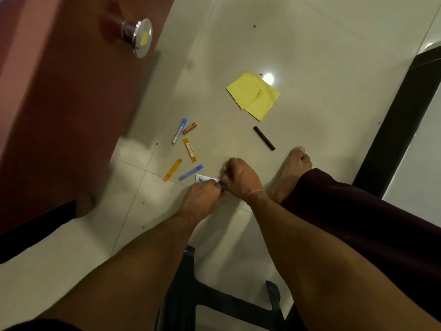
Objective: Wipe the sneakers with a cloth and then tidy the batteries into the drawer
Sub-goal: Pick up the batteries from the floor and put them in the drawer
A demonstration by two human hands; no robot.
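Where left hand (202,198) meets right hand (241,180), left fingers (215,185) pinching battery (223,193), right grip unclear

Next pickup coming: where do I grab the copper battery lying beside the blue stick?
Pinch the copper battery across its middle, from above: it lies flat on the floor, one end close to the blue stick.

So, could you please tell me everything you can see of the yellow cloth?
The yellow cloth is a thin, pale yellow sheet, loosely folded so that several corners overlap unevenly. It lies flat on the tiled floor, right beside a bright light reflection. Nothing but the floor touches it.
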